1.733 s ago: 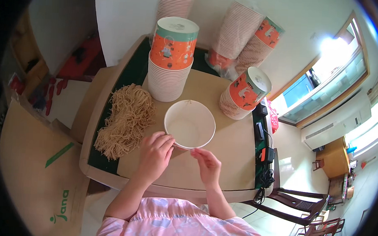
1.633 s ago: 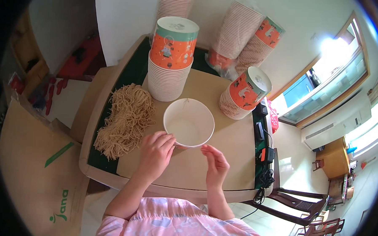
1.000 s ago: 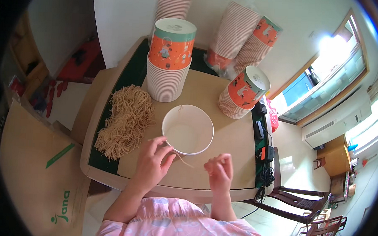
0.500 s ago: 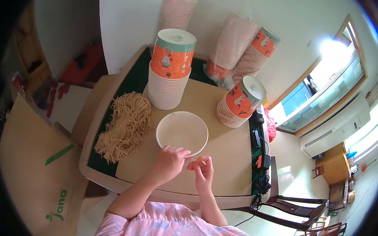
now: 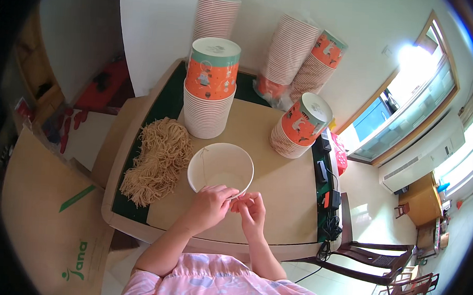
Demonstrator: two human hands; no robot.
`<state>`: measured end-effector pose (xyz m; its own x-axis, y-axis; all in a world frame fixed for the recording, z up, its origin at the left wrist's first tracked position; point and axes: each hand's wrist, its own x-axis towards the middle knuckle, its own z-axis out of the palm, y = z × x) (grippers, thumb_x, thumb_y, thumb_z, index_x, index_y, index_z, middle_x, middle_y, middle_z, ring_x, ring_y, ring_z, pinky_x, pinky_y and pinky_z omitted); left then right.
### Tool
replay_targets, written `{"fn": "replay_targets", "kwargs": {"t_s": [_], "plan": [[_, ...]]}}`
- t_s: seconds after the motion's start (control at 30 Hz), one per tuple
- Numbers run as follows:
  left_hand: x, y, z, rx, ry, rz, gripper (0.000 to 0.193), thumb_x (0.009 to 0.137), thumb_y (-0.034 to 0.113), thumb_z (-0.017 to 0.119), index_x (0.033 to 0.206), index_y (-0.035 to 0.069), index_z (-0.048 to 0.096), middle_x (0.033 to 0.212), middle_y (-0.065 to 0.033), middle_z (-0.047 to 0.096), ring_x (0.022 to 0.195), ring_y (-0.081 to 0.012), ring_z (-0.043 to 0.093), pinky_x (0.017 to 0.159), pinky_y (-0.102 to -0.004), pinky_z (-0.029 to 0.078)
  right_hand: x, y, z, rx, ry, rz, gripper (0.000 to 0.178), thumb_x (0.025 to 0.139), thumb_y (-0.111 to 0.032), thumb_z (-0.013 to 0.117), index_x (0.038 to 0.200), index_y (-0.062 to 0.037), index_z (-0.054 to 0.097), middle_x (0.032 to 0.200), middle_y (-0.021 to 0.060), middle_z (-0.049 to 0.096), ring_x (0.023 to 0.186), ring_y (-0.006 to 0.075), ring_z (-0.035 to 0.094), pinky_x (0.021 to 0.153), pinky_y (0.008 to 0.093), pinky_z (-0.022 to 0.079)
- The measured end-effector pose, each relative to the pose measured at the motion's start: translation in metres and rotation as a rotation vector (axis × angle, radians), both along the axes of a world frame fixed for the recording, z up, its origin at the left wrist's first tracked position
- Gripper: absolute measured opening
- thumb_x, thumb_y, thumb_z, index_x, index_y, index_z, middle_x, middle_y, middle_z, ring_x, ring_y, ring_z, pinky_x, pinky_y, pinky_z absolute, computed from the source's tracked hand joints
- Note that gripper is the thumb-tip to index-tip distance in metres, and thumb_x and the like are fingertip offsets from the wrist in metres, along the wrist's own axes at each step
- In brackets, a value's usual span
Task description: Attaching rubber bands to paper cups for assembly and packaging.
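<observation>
A white paper bucket [image 5: 221,165] stands on the table with its mouth up and tilted slightly toward me. From its far rim a thin beige string [image 5: 204,164] hangs down inside. My left hand [image 5: 211,207] is closed over the near rim, fingers inside and thumb toward the outside. Right beside it, my right hand [image 5: 251,207] is pinched at the same rim; what its fingertips hold is too small to make out. A loose bundle of beige strings [image 5: 159,160] lies left of the bucket.
Behind the bucket rises a tall stack of nested orange-and-green paper buckets [image 5: 210,88], and a shorter stack [image 5: 301,126] stands to the right. Wrapped stacks [image 5: 288,55] lean at the wall. Power strips and black cables [image 5: 328,225] run along the right edge; a cardboard box [image 5: 49,208] stands left.
The bucket has shifted slightly left and turned, and the string at its far rim shows more clearly inside. My right hand has come closer to my left at the rim.
</observation>
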<state>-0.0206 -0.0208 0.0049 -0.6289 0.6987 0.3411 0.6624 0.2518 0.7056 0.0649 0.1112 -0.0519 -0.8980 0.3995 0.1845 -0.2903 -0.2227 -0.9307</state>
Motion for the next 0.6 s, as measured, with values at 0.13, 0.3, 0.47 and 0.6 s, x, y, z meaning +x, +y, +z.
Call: {"fn": "replay_targets", "kwargs": {"t_s": [0.13, 0.3, 0.47, 0.6], "plan": [[-0.0006, 0.0008, -0.0003, 0.004, 0.014, -0.007, 0.025, 0.08, 0.003, 0.061, 0.104, 0.006, 0.065, 0.086, -0.0116, 0.064, 0.079, -0.0308, 0.063, 0.074, -0.042, 0.051, 0.001, -0.0005, 0.0033, 0.003, -0.017, -0.008, 0.015, 0.09, 0.008, 0.047, 0.102, -0.0019, 0.046, 0.086, 0.0079, 0.061, 0.079, 0.0138, 0.06, 0.071, 0.0272, 0.05], [-0.0001, 0.0008, -0.0009, -0.011, -0.003, -0.006, 0.025, 0.079, 0.003, 0.061, 0.104, 0.006, 0.065, 0.086, -0.0115, 0.064, 0.08, -0.0307, 0.064, 0.075, -0.0418, 0.051, 0.0026, -0.0011, 0.0062, -0.007, -0.028, -0.003, 0.015, 0.09, 0.008, 0.047, 0.102, -0.0018, 0.046, 0.086, 0.0083, 0.062, 0.078, 0.014, 0.06, 0.071, 0.0275, 0.051], [0.0004, 0.0009, 0.0004, -0.024, -0.006, -0.007, 0.025, 0.079, 0.003, 0.061, 0.104, 0.006, 0.066, 0.087, -0.0116, 0.064, 0.08, -0.0308, 0.064, 0.075, -0.0417, 0.051, 0.0025, 0.0017, 0.0037, -0.003, -0.029, -0.006, 0.015, 0.09, 0.008, 0.046, 0.101, -0.0014, 0.046, 0.086, 0.0087, 0.062, 0.078, 0.0142, 0.06, 0.07, 0.0276, 0.051], [0.0012, 0.0012, 0.0009, -0.03, -0.012, -0.021, 0.025, 0.08, 0.004, 0.061, 0.104, 0.005, 0.065, 0.089, -0.012, 0.065, 0.082, -0.031, 0.064, 0.076, -0.0417, 0.051, 0.0015, 0.0025, 0.0013, 0.001, -0.027, -0.008, 0.016, 0.089, 0.008, 0.046, 0.102, -0.0012, 0.046, 0.085, 0.0089, 0.062, 0.078, 0.0143, 0.06, 0.07, 0.0276, 0.051]]}}
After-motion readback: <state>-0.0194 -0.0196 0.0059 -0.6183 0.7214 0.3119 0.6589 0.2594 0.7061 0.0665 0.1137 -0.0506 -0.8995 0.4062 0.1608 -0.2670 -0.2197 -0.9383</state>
